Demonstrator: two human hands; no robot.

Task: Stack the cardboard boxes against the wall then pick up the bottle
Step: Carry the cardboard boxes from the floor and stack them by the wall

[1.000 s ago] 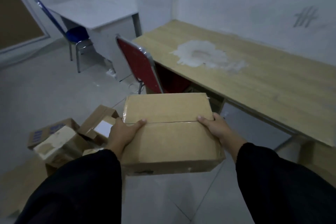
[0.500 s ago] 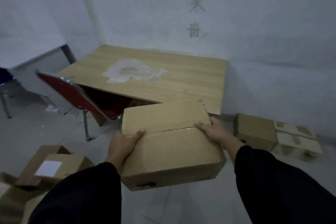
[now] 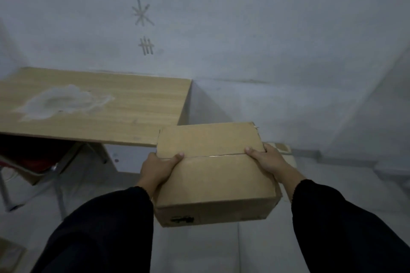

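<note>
Both hands, left hand [image 3: 156,169] and right hand [image 3: 269,160], grip a closed cardboard box [image 3: 214,173] by its sides, held off the floor past the wooden table's [image 3: 133,113] right front corner

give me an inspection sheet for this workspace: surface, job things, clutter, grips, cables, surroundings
surface: grey floor; wooden table at left bears a pale stain.
job's things: cardboard box, closed, held in the air; second box on the floor by the wall, mostly hidden behind it; bottle not seen.
clutter: cardboard scrap at the bottom left edge.
grips: left hand and right hand each hold a side of the cardboard box, thumbs on top.
cables: nothing seen.
surroundings: red chair tucked under the wooden table; wall with scratched marks.
</note>
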